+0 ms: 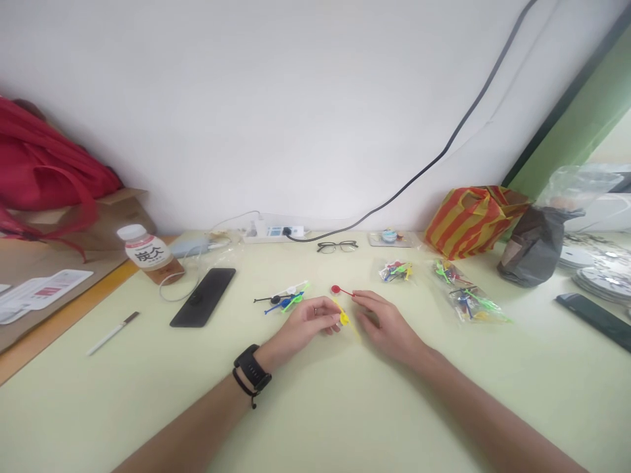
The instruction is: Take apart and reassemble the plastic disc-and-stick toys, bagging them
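Note:
My left hand is closed in a pinch on a small yellow plastic piece, with a round disc and a thin stem. Close by on the right, my right hand has its thumb apart from its fingers. Those fingertips touch the stem end of a red plastic piece, whose round disc points left on the table. Beyond my left hand lies a loose group of similar pieces, among them a black one, a blue one, a white one and a green one.
Clear bags of coloured pieces lie to the right. A black phone, a drink bottle and a pen are at left. Glasses and a power strip sit near the wall; a striped bag stands back right.

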Demonstrator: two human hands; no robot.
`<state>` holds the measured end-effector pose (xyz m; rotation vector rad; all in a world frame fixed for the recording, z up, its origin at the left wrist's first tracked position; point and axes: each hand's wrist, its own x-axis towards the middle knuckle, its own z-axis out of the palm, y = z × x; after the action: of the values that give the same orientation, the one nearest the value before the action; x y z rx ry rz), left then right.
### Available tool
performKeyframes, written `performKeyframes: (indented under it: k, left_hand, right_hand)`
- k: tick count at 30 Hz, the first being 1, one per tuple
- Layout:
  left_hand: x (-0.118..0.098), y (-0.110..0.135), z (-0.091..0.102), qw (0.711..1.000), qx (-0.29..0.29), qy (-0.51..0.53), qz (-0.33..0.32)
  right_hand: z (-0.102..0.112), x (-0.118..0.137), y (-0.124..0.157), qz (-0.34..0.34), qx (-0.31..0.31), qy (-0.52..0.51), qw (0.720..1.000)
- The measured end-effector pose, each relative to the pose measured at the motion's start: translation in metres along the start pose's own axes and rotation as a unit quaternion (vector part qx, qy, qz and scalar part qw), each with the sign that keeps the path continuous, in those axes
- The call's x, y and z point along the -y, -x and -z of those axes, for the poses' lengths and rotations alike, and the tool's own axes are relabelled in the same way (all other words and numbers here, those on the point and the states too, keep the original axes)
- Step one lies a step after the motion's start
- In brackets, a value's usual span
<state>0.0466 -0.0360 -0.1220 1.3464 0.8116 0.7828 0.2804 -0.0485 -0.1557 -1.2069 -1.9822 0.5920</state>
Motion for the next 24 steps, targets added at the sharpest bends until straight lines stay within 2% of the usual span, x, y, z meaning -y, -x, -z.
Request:
performKeyframes:
  k: [9,19,22,24]
  left_hand:
    - [0.005,-0.002,0.003,0.999,-0.025,0.021,0.004]
    - [0.004,-0.01,0.008,0.972,-0.091,0.214,0.032]
    - [0.005,-0.01,0.01,0.974,-0.112,0.196,0.008]
    - [0.007,-0.01,0.012,0.982,-0.137,0.126,-0.017]
  right_hand:
    - [0.006,0.003,-0.003,-0.03,-0.035,-0.004,0.999]
    - [0.009,0.004,-0.005,-0.027,-0.035,-0.006,0.999]
    - [0.01,0.005,-0.005,-0.031,-0.033,-0.004,0.999]
    - [0.01,0.006,-0.005,-0.037,-0.031,-0.003,0.999]
